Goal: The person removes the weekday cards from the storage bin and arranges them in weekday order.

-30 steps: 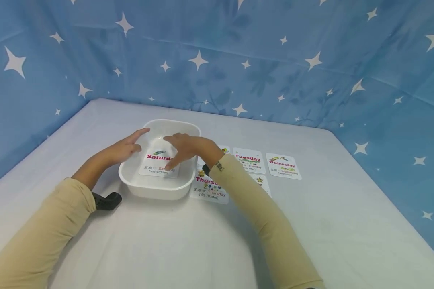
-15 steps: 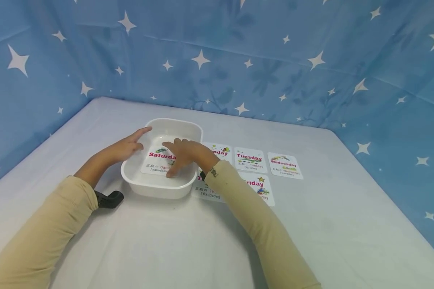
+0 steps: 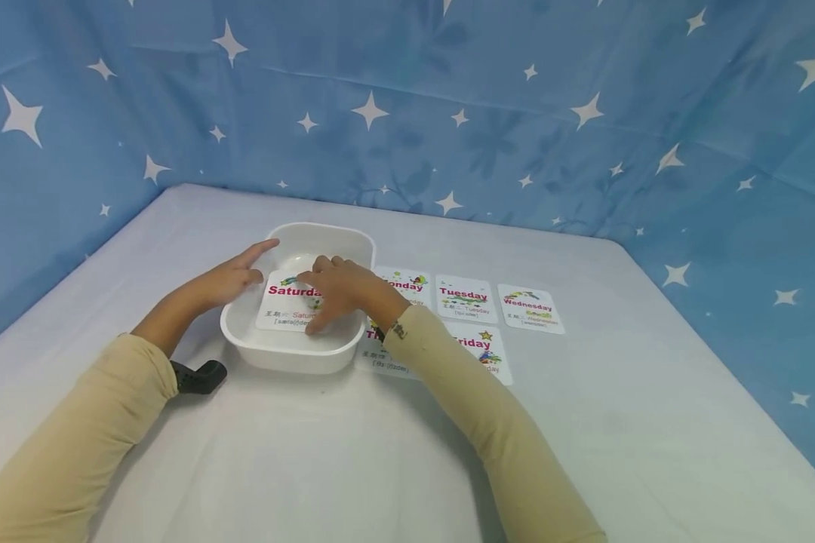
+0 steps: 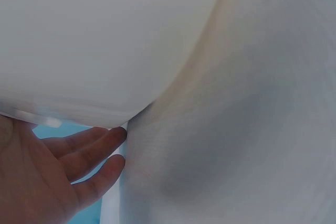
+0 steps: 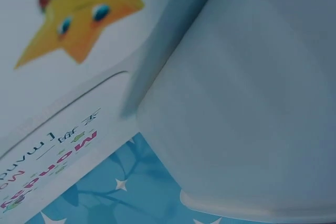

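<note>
In the head view a white plastic basin (image 3: 309,360) stands on the table, with a Saturday card (image 3: 281,305) inside it. My left hand (image 3: 227,284) holds the basin's left rim, index finger stretched along it. In the left wrist view its other fingers lie against the outside of the basin (image 4: 94,35). My right hand (image 3: 342,290) reaches over the right rim and grips the Saturday card across, thumb at the near edge and fingers towards the far edge. It hides the card's right part. The right wrist view shows only the basin's outside (image 5: 236,103) and cards, not the hand.
Right of the basin lie cards in two rows: Monday (image 3: 410,285), Tuesday (image 3: 466,299) and Wednesday (image 3: 531,308) behind, Thursday (image 3: 383,360) and Friday (image 3: 482,351) in front. My right sleeve partly covers the front row. A blue star-patterned curtain (image 3: 407,151) surrounds the white table (image 3: 625,392).
My right thumb has moved down to the near edge of the Saturday card, and the card has shifted slightly left. My left hand has stayed on the rim.
</note>
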`<act>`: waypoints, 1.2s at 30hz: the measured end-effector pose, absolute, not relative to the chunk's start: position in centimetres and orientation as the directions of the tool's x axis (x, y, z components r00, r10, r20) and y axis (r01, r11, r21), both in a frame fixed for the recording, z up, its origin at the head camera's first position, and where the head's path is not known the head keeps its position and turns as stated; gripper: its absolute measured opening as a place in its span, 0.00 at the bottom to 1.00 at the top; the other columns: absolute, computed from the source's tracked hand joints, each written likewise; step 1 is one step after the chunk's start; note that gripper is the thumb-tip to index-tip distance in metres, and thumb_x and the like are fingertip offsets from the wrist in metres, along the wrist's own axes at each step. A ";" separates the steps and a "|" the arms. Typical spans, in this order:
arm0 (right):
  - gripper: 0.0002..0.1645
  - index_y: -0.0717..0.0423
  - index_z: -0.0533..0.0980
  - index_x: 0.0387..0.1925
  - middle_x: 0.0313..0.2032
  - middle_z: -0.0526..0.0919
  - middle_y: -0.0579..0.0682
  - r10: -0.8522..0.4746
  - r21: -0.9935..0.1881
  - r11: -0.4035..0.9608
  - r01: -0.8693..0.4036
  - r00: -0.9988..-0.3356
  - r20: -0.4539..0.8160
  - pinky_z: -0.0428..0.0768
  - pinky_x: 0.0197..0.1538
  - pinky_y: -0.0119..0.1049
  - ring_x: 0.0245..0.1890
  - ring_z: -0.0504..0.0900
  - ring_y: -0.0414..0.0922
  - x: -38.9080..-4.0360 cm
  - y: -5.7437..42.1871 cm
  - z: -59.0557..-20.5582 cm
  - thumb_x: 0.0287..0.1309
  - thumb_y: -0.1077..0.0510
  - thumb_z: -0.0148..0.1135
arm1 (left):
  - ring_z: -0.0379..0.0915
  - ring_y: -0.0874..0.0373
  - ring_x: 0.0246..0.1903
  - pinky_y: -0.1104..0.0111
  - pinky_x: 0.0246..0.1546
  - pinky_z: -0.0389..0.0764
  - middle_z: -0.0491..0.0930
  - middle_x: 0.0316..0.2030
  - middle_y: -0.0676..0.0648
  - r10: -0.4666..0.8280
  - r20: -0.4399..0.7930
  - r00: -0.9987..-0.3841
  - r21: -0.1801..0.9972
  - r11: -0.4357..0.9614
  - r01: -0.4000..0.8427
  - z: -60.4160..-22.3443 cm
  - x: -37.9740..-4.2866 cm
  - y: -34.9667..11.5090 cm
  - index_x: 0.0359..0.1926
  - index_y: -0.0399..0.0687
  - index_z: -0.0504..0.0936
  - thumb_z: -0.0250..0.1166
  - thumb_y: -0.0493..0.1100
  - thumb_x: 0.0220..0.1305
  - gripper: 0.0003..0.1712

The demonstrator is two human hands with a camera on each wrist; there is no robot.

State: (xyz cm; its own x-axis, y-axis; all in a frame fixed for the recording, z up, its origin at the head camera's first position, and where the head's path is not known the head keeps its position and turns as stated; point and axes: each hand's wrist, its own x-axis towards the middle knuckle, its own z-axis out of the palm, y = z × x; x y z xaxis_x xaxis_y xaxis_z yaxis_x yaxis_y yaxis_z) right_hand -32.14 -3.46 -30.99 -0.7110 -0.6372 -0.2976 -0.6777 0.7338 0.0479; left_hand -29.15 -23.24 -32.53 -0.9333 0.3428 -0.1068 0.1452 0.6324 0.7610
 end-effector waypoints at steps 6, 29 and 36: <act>0.55 0.36 0.53 0.68 0.61 0.61 0.44 -0.651 0.072 0.716 -0.695 -0.701 -0.290 0.61 0.63 0.36 0.54 0.61 0.41 -31.9 -3.8 -30.9 0.39 0.27 0.61 | 0.32 0.31 0.67 0.37 0.61 0.45 0.32 0.70 0.32 0.340 -0.108 -0.934 0.764 0.630 0.141 -32.4 -28.9 -23.6 0.71 0.49 0.33 0.39 0.35 0.60 0.40; 0.62 0.39 0.53 0.69 0.59 0.61 0.45 -0.618 0.120 0.726 -0.677 -0.719 -0.318 0.62 0.58 0.35 0.52 0.59 0.41 -31.7 -3.3 -30.8 0.32 0.17 0.53 | 0.34 0.31 0.67 0.39 0.63 0.46 0.33 0.69 0.30 0.368 -0.101 -0.924 0.785 0.600 0.153 -32.2 -29.0 -23.3 0.71 0.44 0.34 0.39 0.34 0.61 0.39; 0.60 0.41 0.51 0.69 0.62 0.60 0.45 -0.654 0.091 0.717 -0.691 -0.713 -0.253 0.60 0.62 0.36 0.56 0.59 0.42 -31.7 -3.2 -31.0 0.36 0.21 0.55 | 0.32 0.31 0.67 0.38 0.62 0.43 0.34 0.69 0.30 0.369 -0.099 -0.924 0.785 0.600 0.156 -32.4 -29.0 -23.4 0.71 0.44 0.33 0.39 0.34 0.61 0.39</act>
State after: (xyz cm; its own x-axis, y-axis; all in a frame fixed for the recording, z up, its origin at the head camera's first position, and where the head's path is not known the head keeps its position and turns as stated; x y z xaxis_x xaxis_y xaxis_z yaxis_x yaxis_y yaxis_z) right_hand -31.72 -3.24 -30.96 -0.7127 -0.6543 -0.2528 -0.6909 0.7172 0.0913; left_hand -28.97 -23.44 -32.37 -0.9240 0.3692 -0.0992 0.1556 0.6002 0.7846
